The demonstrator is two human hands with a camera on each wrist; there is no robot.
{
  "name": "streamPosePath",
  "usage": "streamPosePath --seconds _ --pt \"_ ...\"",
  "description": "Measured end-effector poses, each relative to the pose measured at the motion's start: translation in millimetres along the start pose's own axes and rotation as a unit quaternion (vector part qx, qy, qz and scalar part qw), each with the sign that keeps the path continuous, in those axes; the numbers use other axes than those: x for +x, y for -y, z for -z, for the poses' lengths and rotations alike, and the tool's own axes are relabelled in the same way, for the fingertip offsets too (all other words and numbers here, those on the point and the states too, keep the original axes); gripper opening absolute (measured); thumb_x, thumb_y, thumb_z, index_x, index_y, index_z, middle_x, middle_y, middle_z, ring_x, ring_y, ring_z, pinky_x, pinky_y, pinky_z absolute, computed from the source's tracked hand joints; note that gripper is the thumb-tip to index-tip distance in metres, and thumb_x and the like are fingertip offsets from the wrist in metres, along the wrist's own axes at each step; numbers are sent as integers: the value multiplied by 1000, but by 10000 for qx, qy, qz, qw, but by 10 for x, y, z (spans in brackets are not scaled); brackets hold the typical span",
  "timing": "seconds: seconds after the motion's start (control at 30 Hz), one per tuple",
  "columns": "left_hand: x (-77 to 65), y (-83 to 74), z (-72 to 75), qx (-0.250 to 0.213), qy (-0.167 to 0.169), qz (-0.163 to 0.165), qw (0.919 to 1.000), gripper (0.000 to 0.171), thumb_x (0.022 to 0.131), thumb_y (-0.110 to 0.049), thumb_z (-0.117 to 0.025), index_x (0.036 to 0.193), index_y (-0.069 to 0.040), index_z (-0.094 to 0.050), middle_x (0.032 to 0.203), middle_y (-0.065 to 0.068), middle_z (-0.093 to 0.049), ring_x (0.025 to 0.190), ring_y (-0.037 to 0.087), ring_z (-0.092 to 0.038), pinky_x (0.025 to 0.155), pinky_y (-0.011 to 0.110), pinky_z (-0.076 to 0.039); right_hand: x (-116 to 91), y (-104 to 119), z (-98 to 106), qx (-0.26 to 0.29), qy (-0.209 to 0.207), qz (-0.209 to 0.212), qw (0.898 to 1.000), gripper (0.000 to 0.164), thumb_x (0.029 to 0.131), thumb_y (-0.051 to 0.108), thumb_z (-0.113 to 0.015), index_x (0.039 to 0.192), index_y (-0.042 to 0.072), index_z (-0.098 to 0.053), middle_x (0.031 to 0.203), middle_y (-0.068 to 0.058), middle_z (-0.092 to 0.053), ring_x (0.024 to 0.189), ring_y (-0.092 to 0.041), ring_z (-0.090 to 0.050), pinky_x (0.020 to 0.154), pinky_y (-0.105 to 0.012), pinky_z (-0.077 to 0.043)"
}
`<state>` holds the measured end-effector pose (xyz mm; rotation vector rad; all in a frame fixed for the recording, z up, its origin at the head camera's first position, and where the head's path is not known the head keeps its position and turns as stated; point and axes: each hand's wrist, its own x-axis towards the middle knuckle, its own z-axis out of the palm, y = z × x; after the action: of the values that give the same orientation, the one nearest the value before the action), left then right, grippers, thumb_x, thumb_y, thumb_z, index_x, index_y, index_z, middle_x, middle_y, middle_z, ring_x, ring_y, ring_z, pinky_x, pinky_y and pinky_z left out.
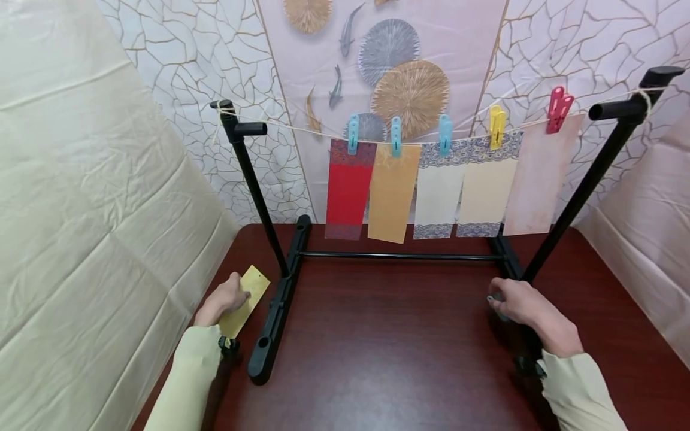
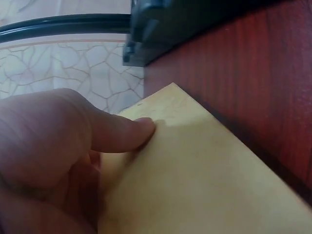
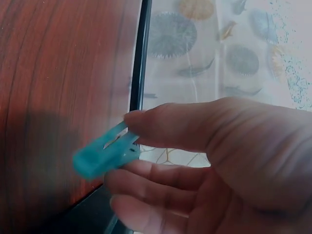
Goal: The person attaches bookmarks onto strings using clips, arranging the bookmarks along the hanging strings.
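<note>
My left hand (image 1: 223, 299) pinches a yellow paper card (image 1: 245, 302) beside the left foot of the black stand. In the left wrist view the thumb (image 2: 126, 134) lies flat on the face of the card (image 2: 195, 170); the fingers behind it are partly hidden. Over by the stand's right foot, my right hand (image 1: 523, 305) holds a teal clothespin (image 3: 105, 153) between thumb and fingers, seen best in the right wrist view. Several paper cards hang from a string, among them a red card (image 1: 350, 191), a tan card (image 1: 393, 197) and a pink card (image 1: 541, 179).
The black stand (image 1: 401, 256) spans the dark red table (image 1: 388, 335), its posts tilted in view. Blue clothespins (image 1: 396, 136), a yellow clothespin (image 1: 496, 127) and a red clothespin (image 1: 559, 110) grip the string. Pale cloth (image 1: 97, 209) borders the left side.
</note>
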<state>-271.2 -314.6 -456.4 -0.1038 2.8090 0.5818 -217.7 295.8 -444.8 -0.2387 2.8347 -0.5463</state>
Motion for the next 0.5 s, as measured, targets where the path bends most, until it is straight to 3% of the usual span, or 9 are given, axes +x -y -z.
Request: streamPosePath --seconds 0.17,0.27,0.4,0.5 --pt "-26 -58 91 113 -220 -342 9991 44 93 -23 -50 123 6 -37 101 25 -53 86 33 -55 68 42 -43 -34 41 53 -101 -273 360 9989 19 88 17 -60 103 5 -57 71 1 -53 61 -14 -48 56 -32 -40" --pt "-42 -87 144 174 -465 -471 9977 45 92 -24 -52 124 6 -41 98 23 -55 85 33 -55 68 42 -42 -56 94 110 -111 -463 638 9968 18 88 17 -60 103 6 -57 66 4 -52 60 -13 -46 58 -31 -38" --pt "-93 -115 189 152 -706 -494 9962 28 92 -25 -53 105 0 -50 75 11 -49 67 25 -49 58 35 -37 -62 141 153 22 -587 690 9959 18 90 20 -60 102 8 -56 63 5 -52 59 -11 -47 59 -30 -37" --pt "-152 -150 208 32 -850 -514 9950 22 92 -25 -53 90 -4 -48 68 8 -44 61 22 -46 54 32 -34 -64 157 168 169 -662 656 9955 19 90 22 -60 103 9 -56 67 5 -56 63 -12 -50 60 -30 -39"
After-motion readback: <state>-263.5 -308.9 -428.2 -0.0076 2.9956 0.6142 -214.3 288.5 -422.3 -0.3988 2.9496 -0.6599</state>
